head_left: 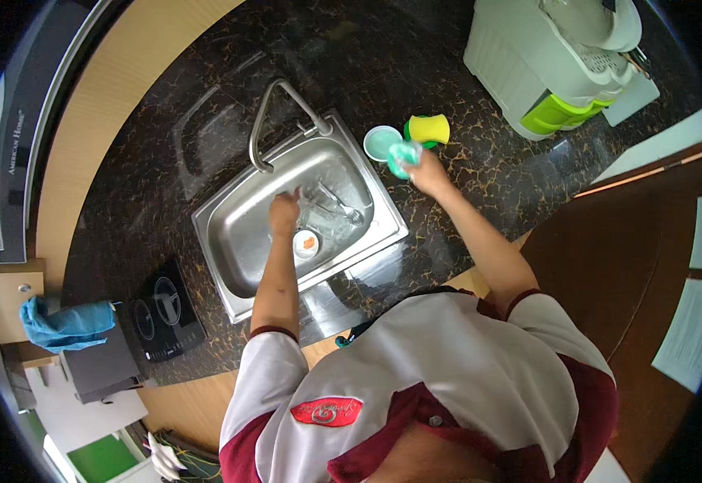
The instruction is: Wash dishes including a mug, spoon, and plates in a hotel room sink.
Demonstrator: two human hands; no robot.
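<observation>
My right hand (430,174) grips a soft green scrubber with pale suds on it (403,158), blurred, beside a small round tub of pale green contents (382,143) on the counter. My left hand (284,212) is inside the stainless-steel sink (236,241), below the bent faucet (259,121). Close to its fingers lies a clear, glass-like item (325,221); whether the hand holds it is unclear. A metal utensil (340,202) rests against the basin's right side. Nearer my body in the basin sits a small white cup or bowl (306,244) with something orange in it.
A yellow sponge (429,129) lies on something green behind the tub. At the upper right of the dark marbled counter (339,54) stands a pale appliance with lime-green parts (526,66). An induction cooktop (166,311) and a blue cloth (67,323) are at left.
</observation>
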